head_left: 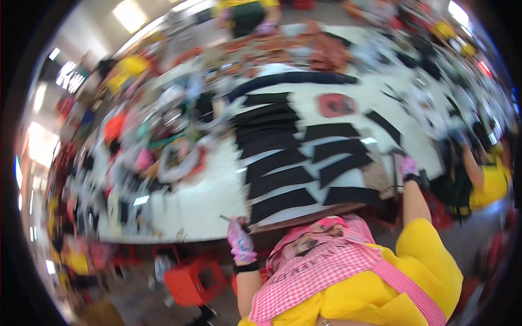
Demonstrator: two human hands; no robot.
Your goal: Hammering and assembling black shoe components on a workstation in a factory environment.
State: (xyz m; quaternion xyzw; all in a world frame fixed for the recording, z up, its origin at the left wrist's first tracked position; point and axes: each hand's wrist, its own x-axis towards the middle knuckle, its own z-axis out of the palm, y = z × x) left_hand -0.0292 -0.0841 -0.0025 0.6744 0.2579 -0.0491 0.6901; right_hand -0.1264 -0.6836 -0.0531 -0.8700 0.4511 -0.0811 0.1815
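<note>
The picture is motion-blurred. My left hand [240, 240], in a pink patterned glove, is at the near edge of the white table [201, 195], closed around a thin dark tool whose tip pokes out to the left. My right hand [409, 166], also gloved in pink, is raised at the table's right side beside the outer black pieces; its grip is too blurred to read. Several flat black strips [280, 180] lie in two columns on the table between my hands. A brown board edge [310, 217] runs under the nearest strips.
A red round piece [337, 104] and a long dark roll [293, 79] lie farther back. Cluttered materials cover the table's left [174, 157]. A red stool [194, 281] stands below the table. A person in yellow [484, 182] works at the right, and another [247, 13] at the far side.
</note>
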